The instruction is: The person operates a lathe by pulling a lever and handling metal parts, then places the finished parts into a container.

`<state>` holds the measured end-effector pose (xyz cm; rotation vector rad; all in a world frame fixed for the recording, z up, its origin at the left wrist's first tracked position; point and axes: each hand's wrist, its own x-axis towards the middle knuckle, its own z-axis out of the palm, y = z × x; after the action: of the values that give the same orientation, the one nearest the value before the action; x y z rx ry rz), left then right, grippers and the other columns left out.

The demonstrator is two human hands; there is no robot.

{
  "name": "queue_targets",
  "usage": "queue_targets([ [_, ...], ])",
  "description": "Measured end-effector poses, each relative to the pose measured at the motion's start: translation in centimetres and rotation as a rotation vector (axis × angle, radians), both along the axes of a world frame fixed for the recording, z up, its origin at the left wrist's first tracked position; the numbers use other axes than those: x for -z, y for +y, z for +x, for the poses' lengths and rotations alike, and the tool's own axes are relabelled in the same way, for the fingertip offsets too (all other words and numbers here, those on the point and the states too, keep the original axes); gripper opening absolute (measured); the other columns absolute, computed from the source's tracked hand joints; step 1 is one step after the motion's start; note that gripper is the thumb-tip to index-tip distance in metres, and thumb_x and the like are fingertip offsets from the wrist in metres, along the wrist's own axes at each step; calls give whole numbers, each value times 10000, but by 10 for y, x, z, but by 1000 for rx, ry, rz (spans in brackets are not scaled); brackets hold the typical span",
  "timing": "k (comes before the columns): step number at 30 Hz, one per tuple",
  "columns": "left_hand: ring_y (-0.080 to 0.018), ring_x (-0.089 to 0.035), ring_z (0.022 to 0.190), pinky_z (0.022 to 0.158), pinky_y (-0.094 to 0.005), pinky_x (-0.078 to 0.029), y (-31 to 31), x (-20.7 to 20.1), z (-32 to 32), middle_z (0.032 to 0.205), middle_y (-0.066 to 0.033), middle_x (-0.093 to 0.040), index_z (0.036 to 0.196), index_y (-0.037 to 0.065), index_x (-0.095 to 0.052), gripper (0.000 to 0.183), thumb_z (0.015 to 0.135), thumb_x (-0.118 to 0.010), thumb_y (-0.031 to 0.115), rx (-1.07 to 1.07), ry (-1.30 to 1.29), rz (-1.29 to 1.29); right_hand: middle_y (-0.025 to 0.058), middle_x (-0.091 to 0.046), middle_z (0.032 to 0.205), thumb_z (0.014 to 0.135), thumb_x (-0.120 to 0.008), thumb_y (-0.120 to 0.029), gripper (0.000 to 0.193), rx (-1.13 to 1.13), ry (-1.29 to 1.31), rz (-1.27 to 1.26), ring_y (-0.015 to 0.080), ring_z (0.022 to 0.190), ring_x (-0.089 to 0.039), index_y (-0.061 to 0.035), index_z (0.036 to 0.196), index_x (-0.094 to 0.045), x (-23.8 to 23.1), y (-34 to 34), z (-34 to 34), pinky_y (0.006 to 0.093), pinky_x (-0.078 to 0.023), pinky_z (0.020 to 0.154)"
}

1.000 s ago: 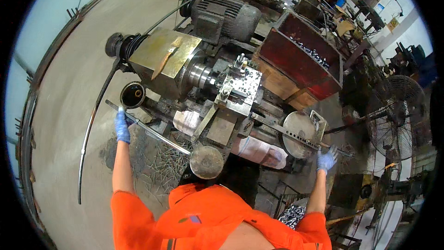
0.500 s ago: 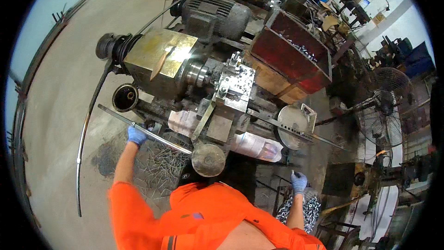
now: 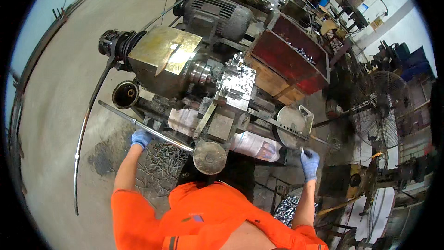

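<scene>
My left hand (image 3: pixel 142 139), in a blue glove, is low at the front left of a lathe-like machine (image 3: pixel 166 65). It is beside a long metal lever (image 3: pixel 162 136) that ends in a round disc (image 3: pixel 209 158); its fingertips are hidden against dark parts under the lever. My right hand (image 3: pixel 310 164), gloved too, is raised at the right near a round metal plate (image 3: pixel 291 127). Its fingers are closed in a pinch around something small, too small to name. At the machine's middle sits a shiny metal tool block (image 3: pixel 237 85) facing the chuck (image 3: pixel 200 73).
Below my right forearm is a container of shiny small metal parts (image 3: pixel 289 209). A dark red metal bin (image 3: pixel 291 55) stands behind the machine. Metal shavings (image 3: pixel 162 164) litter the floor at left. A large fan (image 3: pixel 381 106) stands at the right.
My right hand has risen up and away from the container of metal parts toward the round plate. My left hand has shifted slightly to the right by the lever.
</scene>
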<state>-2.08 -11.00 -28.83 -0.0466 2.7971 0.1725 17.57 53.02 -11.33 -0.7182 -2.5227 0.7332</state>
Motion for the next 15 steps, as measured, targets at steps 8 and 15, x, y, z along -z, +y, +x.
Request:
queue_targets([
  [8,-309,-623,816,733,-407,-483,-92,-105,26,948,-144,-637,1090,150,-593,338,861,-489,374,-233,373,211,40,-526,535,798,-640,-163,225,-619,-12,-152,72,533,-480,17,667,-609,-91,-139,-162,266,-394,498],
  [15,-304,-625,788,714,-410,-478,-175,-195,67,927,-143,-639,1077,157,-608,350,883,-471,413,-403,773,61,141,-665,801,758,-648,-422,444,-719,-393,99,178,745,-621,-2,900,-663,-127,-265,-277,315,-469,712],
])
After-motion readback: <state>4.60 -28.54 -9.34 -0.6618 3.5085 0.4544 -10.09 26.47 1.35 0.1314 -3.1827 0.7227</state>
